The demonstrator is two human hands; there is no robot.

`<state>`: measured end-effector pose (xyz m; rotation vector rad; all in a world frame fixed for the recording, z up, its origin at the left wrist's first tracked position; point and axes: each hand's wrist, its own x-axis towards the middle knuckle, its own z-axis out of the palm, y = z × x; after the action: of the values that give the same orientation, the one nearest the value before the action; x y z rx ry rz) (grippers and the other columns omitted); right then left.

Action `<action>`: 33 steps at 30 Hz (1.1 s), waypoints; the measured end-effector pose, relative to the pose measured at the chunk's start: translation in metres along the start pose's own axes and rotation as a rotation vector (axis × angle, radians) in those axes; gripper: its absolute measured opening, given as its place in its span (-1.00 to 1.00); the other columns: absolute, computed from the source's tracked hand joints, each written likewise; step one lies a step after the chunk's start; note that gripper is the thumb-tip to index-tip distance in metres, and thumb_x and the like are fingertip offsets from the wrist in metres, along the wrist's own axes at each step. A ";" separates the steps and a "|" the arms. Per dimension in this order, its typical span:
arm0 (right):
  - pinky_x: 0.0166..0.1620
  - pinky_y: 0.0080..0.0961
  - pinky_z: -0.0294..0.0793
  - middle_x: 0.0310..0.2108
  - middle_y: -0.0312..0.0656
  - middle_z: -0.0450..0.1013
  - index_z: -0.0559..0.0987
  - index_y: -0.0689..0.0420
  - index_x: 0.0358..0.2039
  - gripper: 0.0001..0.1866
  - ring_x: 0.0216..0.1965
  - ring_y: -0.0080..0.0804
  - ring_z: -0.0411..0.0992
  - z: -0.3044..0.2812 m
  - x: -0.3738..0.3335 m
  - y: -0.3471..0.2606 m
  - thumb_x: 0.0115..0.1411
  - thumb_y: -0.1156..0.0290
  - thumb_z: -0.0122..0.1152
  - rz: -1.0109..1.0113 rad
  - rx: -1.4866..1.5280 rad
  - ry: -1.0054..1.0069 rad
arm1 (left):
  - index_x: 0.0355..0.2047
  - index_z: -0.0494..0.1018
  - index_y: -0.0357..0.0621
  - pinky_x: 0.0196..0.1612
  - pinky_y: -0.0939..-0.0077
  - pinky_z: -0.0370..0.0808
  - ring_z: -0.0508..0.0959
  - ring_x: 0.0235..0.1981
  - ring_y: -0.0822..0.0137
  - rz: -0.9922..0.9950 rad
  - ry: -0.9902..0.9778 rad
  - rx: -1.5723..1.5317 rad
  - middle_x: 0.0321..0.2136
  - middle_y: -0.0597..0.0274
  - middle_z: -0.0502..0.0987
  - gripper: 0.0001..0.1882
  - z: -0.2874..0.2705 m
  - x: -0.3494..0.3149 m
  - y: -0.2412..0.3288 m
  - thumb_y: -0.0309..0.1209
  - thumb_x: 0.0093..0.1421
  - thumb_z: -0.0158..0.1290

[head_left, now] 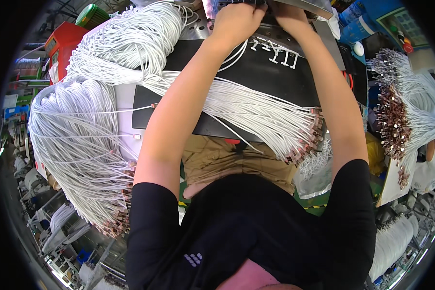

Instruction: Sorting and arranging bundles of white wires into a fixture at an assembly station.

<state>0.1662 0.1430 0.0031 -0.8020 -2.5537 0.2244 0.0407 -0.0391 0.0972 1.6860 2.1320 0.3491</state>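
At the top edge my left hand (238, 21) is curled at a metal machine (275, 36); its thumb shows, but what it holds is hidden. My right hand (291, 18) reaches under a metal plate of the machine, and its fingers are hidden. A thin white cable (238, 57) curves down from the machine beside my left wrist. Below my forearms a fanned bundle of white cables (256, 108) lies across the black mat (188, 57), its brownish connector ends (307, 140) toward the right. Small white plastic pieces (278, 52) lie just in front of the machine.
A coiled heap of white cables (125, 41) sits at the far left, with another large bundle (77, 125) hanging nearer. Red equipment (63, 46) stands behind them. More cables with brown ends (394, 111) are at right. A clear bag of white pieces (316, 169) is beside my lap.
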 end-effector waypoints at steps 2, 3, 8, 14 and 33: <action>0.23 -0.22 0.26 0.05 0.12 0.45 0.53 0.25 0.02 -0.57 0.11 0.00 0.39 -0.019 -0.020 -0.034 0.32 0.19 -0.01 -0.071 -0.051 0.124 | 0.11 0.42 -0.24 0.17 0.08 0.36 0.46 0.12 -0.05 0.063 0.323 -0.062 0.13 -0.17 0.44 -0.52 0.022 0.011 -0.015 -0.34 0.17 -0.04; 0.22 -0.21 0.27 0.04 0.12 0.46 0.53 0.25 0.02 -0.57 0.10 0.02 0.39 -0.023 -0.030 -0.055 0.31 0.20 -0.01 -0.108 -0.069 0.183 | 0.11 0.42 -0.24 0.17 0.08 0.36 0.46 0.12 -0.05 0.062 0.321 -0.059 0.13 -0.17 0.44 -0.52 0.034 0.018 -0.029 -0.34 0.17 -0.04; 0.18 -0.18 0.32 0.00 0.13 0.47 0.53 0.27 0.00 -0.58 0.05 0.06 0.41 -0.029 -0.046 -0.096 0.29 0.22 0.00 -0.179 -0.116 0.345 | 0.12 0.41 -0.22 0.18 0.09 0.35 0.44 0.13 -0.10 0.308 0.769 0.442 0.11 -0.18 0.44 -0.53 0.061 0.041 -0.058 -0.35 0.20 -0.06; 0.07 -0.11 0.41 0.01 0.16 0.45 0.52 0.31 -0.02 -0.60 0.02 0.10 0.42 -0.012 -0.049 -0.082 0.28 0.28 0.00 0.031 -0.118 0.289 | 0.06 0.45 -0.24 0.09 0.11 0.44 0.55 0.01 -0.05 0.347 0.883 0.472 -0.03 -0.14 0.55 -0.56 0.058 0.028 -0.045 -0.34 0.21 -0.07; -0.16 -0.36 0.46 -0.35 -0.11 0.56 0.59 0.24 -0.28 -0.81 -0.32 -0.24 0.53 -0.031 -0.447 -0.150 0.05 0.57 0.15 0.717 0.315 0.091 | -0.22 0.47 -0.31 -0.29 0.47 0.54 0.62 -0.39 0.25 -0.579 0.435 -1.909 -0.40 0.03 0.61 -0.67 0.183 -0.311 -0.141 -0.21 0.37 0.03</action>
<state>0.4314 -0.2358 -0.0926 -1.5151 -1.9738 0.7654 0.0614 -0.3832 -0.0784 -0.1232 1.1752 1.7942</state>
